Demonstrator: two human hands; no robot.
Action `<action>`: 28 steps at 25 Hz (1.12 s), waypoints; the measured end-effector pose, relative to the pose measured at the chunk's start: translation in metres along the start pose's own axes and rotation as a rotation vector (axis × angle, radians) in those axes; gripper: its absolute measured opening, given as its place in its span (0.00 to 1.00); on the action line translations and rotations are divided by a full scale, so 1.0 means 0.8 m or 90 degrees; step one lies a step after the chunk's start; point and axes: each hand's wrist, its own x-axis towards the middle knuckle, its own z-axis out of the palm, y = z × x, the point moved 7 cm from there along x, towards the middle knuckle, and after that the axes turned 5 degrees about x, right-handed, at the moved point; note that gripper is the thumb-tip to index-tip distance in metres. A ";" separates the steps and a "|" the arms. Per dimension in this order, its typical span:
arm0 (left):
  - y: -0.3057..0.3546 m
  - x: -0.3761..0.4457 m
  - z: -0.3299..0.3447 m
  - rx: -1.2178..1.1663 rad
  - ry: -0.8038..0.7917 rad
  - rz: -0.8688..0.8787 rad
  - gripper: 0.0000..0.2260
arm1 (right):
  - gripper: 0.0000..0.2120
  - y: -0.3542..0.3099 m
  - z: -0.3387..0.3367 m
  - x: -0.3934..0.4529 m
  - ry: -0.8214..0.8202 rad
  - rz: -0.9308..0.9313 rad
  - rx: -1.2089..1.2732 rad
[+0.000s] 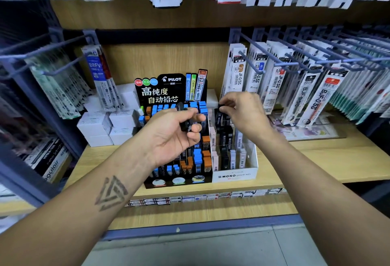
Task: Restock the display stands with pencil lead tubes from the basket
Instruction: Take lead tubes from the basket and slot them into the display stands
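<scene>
— Pencil lead tubes: where are they?
— A few dark ones sit in the left hand, palm up, fingers curled around them, above the black Pilot display stand. That stand's tiers hold rows of blue, orange and black tubes.
— And the right hand?
— It pinches one more dark tube between thumb and fingertips, over the back of the white Mono display stand, which stands touching the Pilot stand's right side and holds black, white and pale tubes.
— What carries both stands?
— A wooden shelf. White boxes are stacked left of the Pilot stand, and refill packets hang on hooks to the right. The basket is out of view.
</scene>
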 end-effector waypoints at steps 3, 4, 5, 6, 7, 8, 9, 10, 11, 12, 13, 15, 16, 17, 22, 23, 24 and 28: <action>0.000 -0.002 -0.003 0.009 0.001 -0.006 0.10 | 0.06 0.002 0.007 -0.001 -0.013 -0.002 -0.048; -0.001 -0.002 -0.003 0.011 0.000 -0.008 0.11 | 0.06 0.003 0.009 -0.002 -0.017 -0.006 -0.055; -0.002 -0.002 -0.003 0.012 -0.001 -0.011 0.13 | 0.06 0.003 0.010 -0.002 -0.020 -0.011 -0.060; -0.002 -0.002 -0.003 0.013 -0.002 -0.015 0.13 | 0.06 0.003 0.009 -0.002 -0.019 -0.014 -0.064; -0.004 -0.003 -0.003 0.016 -0.004 -0.021 0.13 | 0.06 0.004 0.009 -0.002 -0.016 -0.013 -0.066; -0.005 -0.004 -0.001 0.019 -0.009 -0.029 0.12 | 0.06 0.004 0.006 -0.002 -0.008 -0.012 -0.065; -0.007 -0.005 0.000 0.023 -0.015 -0.037 0.11 | 0.06 0.003 0.002 -0.001 0.004 -0.010 -0.063; -0.009 -0.007 0.003 0.031 -0.023 -0.044 0.10 | 0.06 0.002 -0.004 -0.002 0.021 -0.004 -0.058; -0.011 -0.009 0.005 0.044 -0.030 -0.047 0.09 | 0.05 -0.003 -0.011 -0.005 0.038 0.001 -0.033; -0.014 -0.010 0.008 0.062 -0.037 -0.049 0.09 | 0.05 -0.008 -0.016 -0.010 0.043 0.016 0.038; -0.017 -0.011 0.010 0.081 -0.043 -0.047 0.10 | 0.05 -0.012 -0.019 -0.017 0.023 0.049 0.163; -0.023 -0.015 0.015 0.100 -0.061 -0.046 0.11 | 0.07 -0.027 -0.012 -0.039 -0.110 0.137 0.442; -0.026 -0.017 0.019 0.103 -0.073 -0.047 0.11 | 0.09 -0.035 -0.008 -0.052 -0.184 0.163 0.521; -0.029 -0.018 0.023 0.104 -0.084 -0.049 0.11 | 0.11 -0.039 -0.007 -0.064 -0.235 0.176 0.556; -0.038 -0.028 0.036 0.115 -0.114 -0.067 0.14 | 0.12 -0.024 -0.026 -0.081 -0.197 0.244 0.623; -0.040 -0.030 0.037 0.126 -0.120 -0.070 0.15 | 0.12 -0.024 -0.031 -0.082 -0.184 0.245 0.629; -0.040 -0.031 0.037 0.140 -0.122 -0.066 0.15 | 0.12 -0.024 -0.032 -0.082 -0.179 0.244 0.637; -0.039 -0.030 0.034 0.138 -0.092 -0.032 0.15 | 0.16 -0.034 -0.017 -0.090 -0.206 0.250 0.717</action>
